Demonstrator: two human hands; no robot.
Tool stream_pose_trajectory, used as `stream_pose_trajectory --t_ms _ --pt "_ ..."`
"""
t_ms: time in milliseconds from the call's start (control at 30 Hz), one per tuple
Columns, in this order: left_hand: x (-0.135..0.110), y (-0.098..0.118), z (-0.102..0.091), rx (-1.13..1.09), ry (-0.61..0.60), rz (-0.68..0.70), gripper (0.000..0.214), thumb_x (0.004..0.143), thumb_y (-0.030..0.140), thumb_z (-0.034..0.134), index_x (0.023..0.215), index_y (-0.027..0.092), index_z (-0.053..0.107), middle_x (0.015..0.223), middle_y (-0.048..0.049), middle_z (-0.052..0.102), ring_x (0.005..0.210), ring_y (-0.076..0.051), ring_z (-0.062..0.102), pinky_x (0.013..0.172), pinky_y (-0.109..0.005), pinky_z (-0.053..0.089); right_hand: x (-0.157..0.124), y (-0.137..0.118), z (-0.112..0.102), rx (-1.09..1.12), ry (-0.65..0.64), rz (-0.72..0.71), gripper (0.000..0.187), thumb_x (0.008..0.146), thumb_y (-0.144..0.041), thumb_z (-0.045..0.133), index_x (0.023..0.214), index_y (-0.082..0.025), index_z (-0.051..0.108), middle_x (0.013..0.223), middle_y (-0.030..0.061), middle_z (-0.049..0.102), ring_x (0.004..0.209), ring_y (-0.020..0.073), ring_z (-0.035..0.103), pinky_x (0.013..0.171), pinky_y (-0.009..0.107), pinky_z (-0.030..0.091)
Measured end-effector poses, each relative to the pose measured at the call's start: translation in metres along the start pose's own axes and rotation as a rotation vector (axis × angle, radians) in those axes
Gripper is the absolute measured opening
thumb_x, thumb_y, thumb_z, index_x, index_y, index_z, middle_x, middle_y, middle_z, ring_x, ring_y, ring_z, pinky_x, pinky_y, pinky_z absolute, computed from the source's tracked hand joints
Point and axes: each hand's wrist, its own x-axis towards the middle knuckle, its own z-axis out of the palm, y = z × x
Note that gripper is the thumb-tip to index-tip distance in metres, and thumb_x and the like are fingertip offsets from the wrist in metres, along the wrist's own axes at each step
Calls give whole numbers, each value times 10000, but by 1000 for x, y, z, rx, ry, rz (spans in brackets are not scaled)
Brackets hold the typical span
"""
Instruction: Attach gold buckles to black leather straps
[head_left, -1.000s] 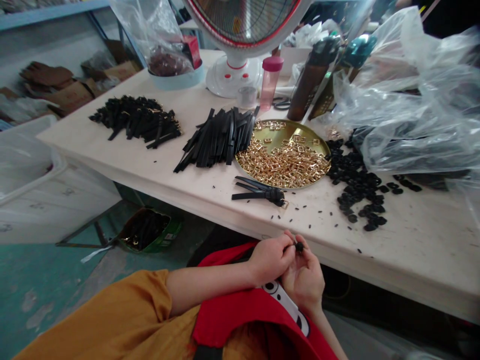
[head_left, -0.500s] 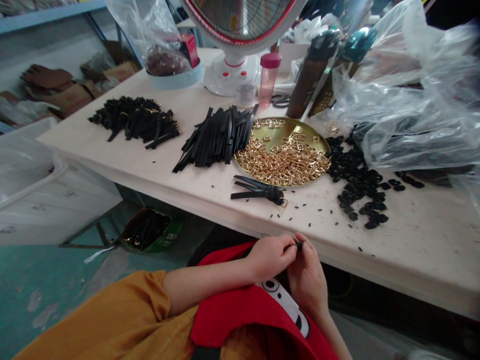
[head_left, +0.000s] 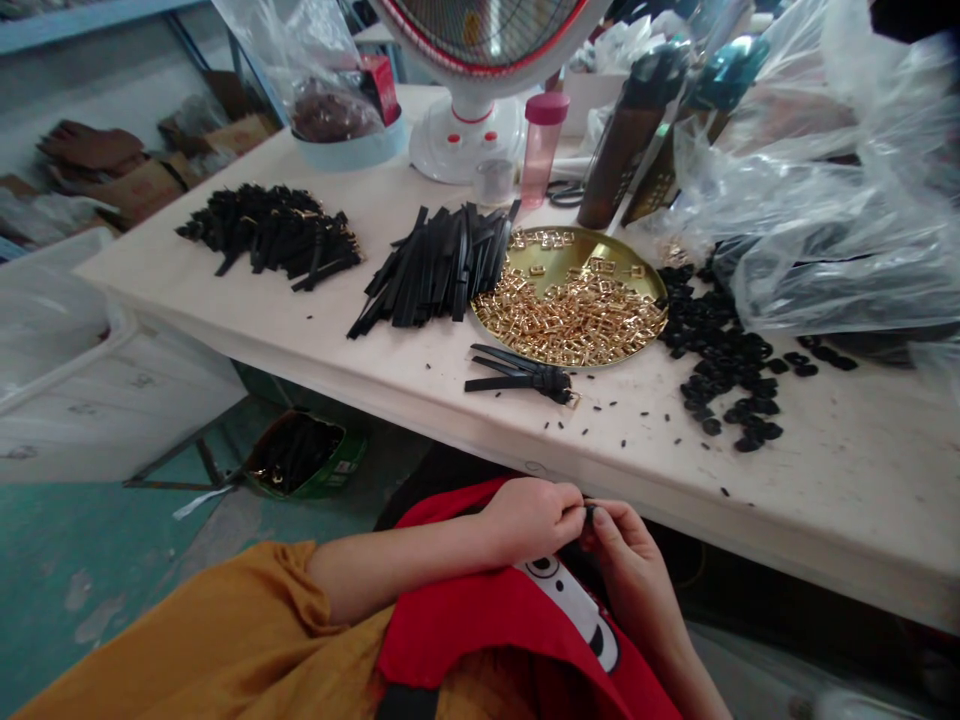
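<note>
Pinching a small black piece (head_left: 589,514) between thumb and forefinger: right hand (head_left: 634,560). Left hand (head_left: 529,520) is curled up against the same spot, knuckles up; contact side hidden, so can't tell if those fingers clamp it too. Piece is mostly covered by fingertips, shape not readable.

Cut off: fan (head_left: 487,45) at top of view, far beyond the fingers; clear plastic bags (head_left: 817,230) at far right. Dark contents under the film are hard to make out. Space right of the right wrist, under the counter (head_left: 825,480), is too dark to read.

Edges: counter front edge runs just beyond the fingertips, slanting down to the right. Hands are on the near side of it, above a red apron (head_left: 457,630). Next strip beyond the fingers carries only low black bits (head_left: 622,443), so there's room to move sideways.

Surface: cream, dotted with specks. Beyond the fingers, slightly left: strap bundle (head_left: 551,382) with a gold buckle at its end. Behind that, round gold tray (head_left: 589,246) of gold buckles (head_left: 577,315). Farther left, loose black straps (head_left: 431,275), then a pile of buckled straps (head_left: 277,235). Right of the tray, black rounded pieces (head_left: 724,370) in a heap.

Room: white crate (head_left: 90,385) far left of the fingers, green box (head_left: 349,455) on the green floor (head_left: 67,580).
</note>
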Motion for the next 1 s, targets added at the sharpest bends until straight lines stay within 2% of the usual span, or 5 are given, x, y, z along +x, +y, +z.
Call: stream_pose_trajectory --t_ms 133,300,500,833,1000 --pt "0 0 5 -110 41 7 234 838 273 375 741 175 565 709 -6 614 648 -127 545 550 -202 346 -3 -4 9 113 13 14 201 731 -390 623 788 -199 598 616 -28 548 567 105 471 547 225 392" --pt "1 5 3 -266 142 -36 268 870 298 331 758 176 542 717 6 598 659 -109 540 584 -188 368 3 -15 26 507 58 64 176 738 -337 614 890 -249 621 843 -11 624 739 114 568 672 230 458" --pt "4 4 3 -328 184 -93 229 864 277 347 758 181 524 711 19 597 660 -104 538 590 -186 370 8 -20 38 668 110 124 182 734 -234 574 903 -235 642 775 -33 606 640 73 546 613 176 469" --pt "6 -1 9 -268 197 -66 207 839 242 381 678 174 492 677 18 566 633 -100 515 591 -193 356 17 -16 32 942 91 407 196 647 -111 545 797 -209 623 731 -28 649 629 52 583 668 137 491" --pt "6 -3 9 -340 209 -53 223 852 240 363 705 175 518 699 17 577 669 -102 530 624 -189 375 16 -19 32 1026 73 427 131 679 -79 533 762 -161 593 682 -14 613 605 59 575 626 150 500"
